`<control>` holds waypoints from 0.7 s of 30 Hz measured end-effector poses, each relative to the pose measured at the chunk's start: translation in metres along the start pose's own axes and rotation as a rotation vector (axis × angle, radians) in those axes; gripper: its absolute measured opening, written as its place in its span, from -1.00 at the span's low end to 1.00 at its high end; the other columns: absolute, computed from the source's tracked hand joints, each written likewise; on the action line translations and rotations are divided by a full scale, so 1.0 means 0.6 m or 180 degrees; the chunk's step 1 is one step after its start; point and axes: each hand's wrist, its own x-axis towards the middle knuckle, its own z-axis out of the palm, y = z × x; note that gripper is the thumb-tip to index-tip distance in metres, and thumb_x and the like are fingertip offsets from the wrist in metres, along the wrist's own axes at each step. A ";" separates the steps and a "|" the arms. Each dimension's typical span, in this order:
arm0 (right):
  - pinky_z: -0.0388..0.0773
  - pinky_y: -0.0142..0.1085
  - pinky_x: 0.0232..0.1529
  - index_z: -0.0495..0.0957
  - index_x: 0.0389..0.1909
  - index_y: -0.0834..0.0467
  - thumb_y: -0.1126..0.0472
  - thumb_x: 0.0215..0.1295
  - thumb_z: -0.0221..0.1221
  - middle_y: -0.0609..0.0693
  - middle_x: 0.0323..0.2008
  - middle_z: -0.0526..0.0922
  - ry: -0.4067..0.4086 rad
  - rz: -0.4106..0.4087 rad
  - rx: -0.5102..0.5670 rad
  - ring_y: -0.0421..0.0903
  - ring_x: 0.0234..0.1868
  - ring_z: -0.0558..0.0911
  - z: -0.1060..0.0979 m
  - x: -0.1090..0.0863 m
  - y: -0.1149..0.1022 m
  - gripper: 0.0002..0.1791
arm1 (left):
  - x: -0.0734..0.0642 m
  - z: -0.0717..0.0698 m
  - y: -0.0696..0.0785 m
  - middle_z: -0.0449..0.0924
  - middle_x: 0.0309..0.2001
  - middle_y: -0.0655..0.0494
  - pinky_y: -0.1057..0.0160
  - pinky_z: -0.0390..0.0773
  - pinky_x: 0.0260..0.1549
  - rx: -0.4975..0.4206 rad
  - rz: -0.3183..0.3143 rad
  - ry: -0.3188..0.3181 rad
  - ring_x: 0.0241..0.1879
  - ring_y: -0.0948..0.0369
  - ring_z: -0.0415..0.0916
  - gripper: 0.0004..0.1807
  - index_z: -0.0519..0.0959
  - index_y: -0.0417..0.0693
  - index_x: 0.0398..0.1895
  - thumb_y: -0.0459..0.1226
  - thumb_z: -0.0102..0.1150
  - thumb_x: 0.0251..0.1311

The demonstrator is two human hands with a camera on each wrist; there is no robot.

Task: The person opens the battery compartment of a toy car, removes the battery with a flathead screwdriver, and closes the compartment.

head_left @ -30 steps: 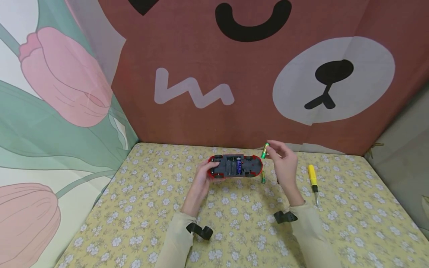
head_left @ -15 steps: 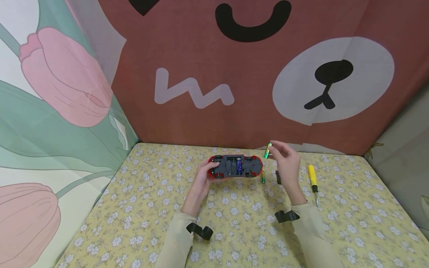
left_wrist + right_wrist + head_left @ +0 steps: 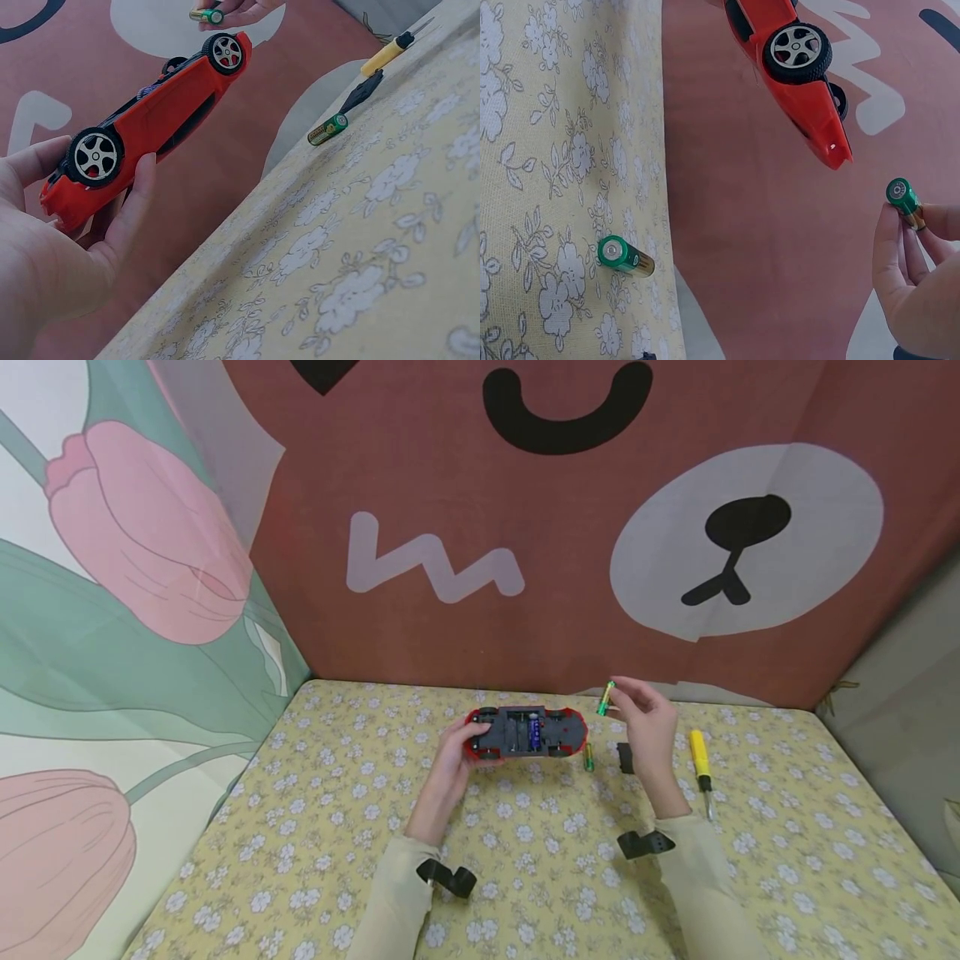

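We grip one end of the red toy car (image 3: 517, 732) in our left hand (image 3: 452, 745), its dark underside facing the head camera. A blue part (image 3: 535, 732) shows mid-underside. Our right hand (image 3: 651, 735) pinches a green-and-gold battery (image 3: 606, 698) at 2 o'clock from the car, apart from it. Lower, on the flowered tablecloth (image 3: 525, 843), we locate a yellow-and-black screwdriver (image 3: 701, 768) at 4 o'clock from the right hand. A dark flat piece (image 3: 625, 758) lies at that hand's 8 o'clock, and a second cell (image 3: 588, 757) at the car's 4 o'clock. Beyond the table, we face a reddish-brown backdrop (image 3: 450, 643), with a pink tulip print (image 3: 150, 531) at 10 o'clock.
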 end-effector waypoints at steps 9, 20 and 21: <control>0.72 -0.35 -0.24 0.69 -0.01 0.38 0.34 0.44 0.26 -0.16 -0.30 0.72 0.0071 0.0108 0.0027 -0.23 -0.31 0.71 -0.003 0.003 0.004 -0.78 | -0.001 0.001 0.003 0.66 0.01 -0.09 0.09 0.74 -0.36 0.0006 -0.0005 -0.0016 -0.10 0.10 0.69 -0.49 0.48 -0.30 0.36 -0.34 0.12 0.36; 0.71 -0.36 -0.24 0.64 0.02 0.50 0.33 0.46 0.24 -0.16 -0.34 0.72 0.0062 0.0130 0.0068 -0.24 -0.32 0.70 -0.008 0.006 0.014 -0.71 | 0.000 0.001 0.003 0.66 0.02 -0.10 0.07 0.74 -0.34 0.0012 -0.0031 -0.0013 -0.11 0.09 0.70 -0.49 0.47 -0.32 0.36 -0.35 0.11 0.37; 0.71 -0.36 -0.24 0.64 0.02 0.49 0.33 0.46 0.24 -0.16 -0.34 0.72 0.0060 0.0136 0.0086 -0.23 -0.33 0.70 -0.008 0.006 0.014 -0.71 | 0.000 0.001 0.003 0.66 0.02 -0.10 0.07 0.74 -0.34 0.0022 -0.0031 -0.0009 -0.11 0.09 0.70 -0.49 0.47 -0.32 0.36 -0.35 0.11 0.37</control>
